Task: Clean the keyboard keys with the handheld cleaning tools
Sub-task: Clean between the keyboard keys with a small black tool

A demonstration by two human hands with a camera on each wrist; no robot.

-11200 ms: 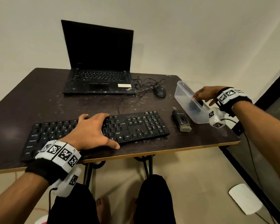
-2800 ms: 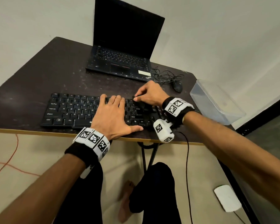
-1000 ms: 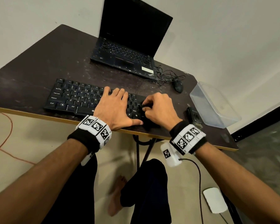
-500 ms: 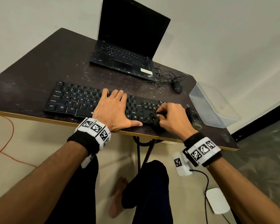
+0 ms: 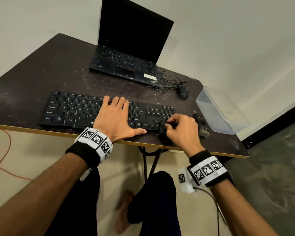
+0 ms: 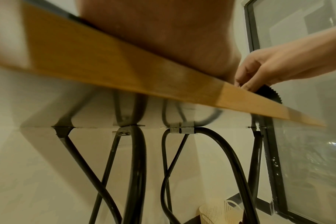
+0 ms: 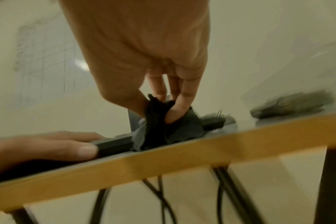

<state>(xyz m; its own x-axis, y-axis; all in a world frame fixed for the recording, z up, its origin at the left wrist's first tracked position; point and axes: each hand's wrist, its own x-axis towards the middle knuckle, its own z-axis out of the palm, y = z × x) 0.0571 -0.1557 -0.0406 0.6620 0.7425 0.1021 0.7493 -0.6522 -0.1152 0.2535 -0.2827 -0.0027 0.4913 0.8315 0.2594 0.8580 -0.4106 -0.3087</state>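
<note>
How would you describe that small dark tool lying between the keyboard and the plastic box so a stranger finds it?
Start at the black keyboard on the table's near edge and go past its right end. There, before the clear plastic box, lies a small black brush, the only thing with a pale bristle tip facing the table edge.

Keyboard (image 5: 78, 109), head view: white legends legible on left half – Ctrl, Alt, Caps Lock, Shift, Tab, letters Q W E R T / A S D F G / Z X C V. Right block: Enter, Shift, Ctrl. Laptop (image 5: 126, 65) palm-rest logo and white sticker: too small to read. Wristband markers: patterns only, no text
</note>
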